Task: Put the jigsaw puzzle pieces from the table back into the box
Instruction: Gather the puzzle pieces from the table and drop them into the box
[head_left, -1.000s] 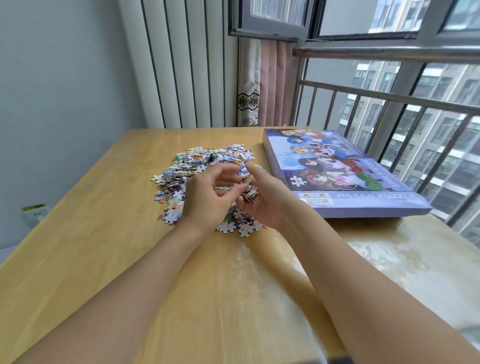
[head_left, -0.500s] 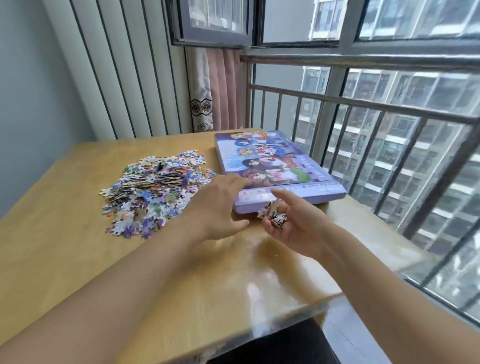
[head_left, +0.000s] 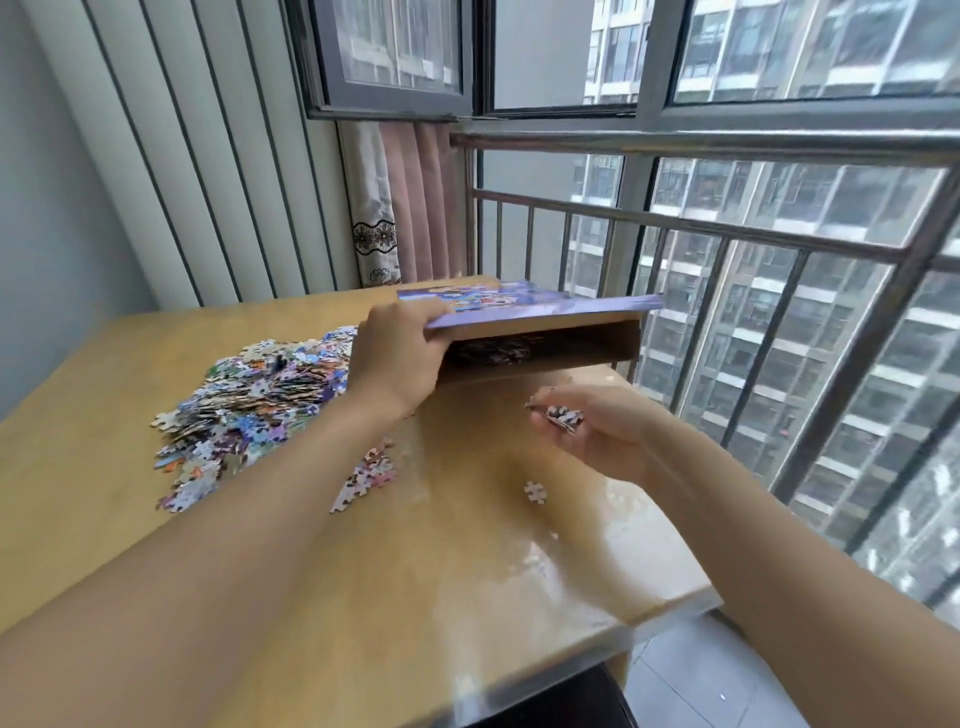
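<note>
My left hand (head_left: 397, 358) grips the near left edge of the purple box lid (head_left: 540, 306) and holds it tilted up. Under the lid the brown box base (head_left: 597, 345) shows, with some dark pieces inside. My right hand (head_left: 597, 428) holds a small bunch of puzzle pieces (head_left: 558, 415) in front of the box opening, a little above the table. A big pile of puzzle pieces (head_left: 254, 405) lies to the left of my left arm. A small cluster (head_left: 366, 475) and a single white piece (head_left: 535, 491) lie loose nearer to me.
The wooden table (head_left: 467, 571) ends close on the right and front. A metal railing (head_left: 727, 234) and window stand right behind the box. A curtain (head_left: 400, 208) hangs at the back corner.
My left hand has taken the lid's edge and lifted it, opening the box. My right hand with the pieces has stayed in front of the box. One piece now lies loose on the table.
</note>
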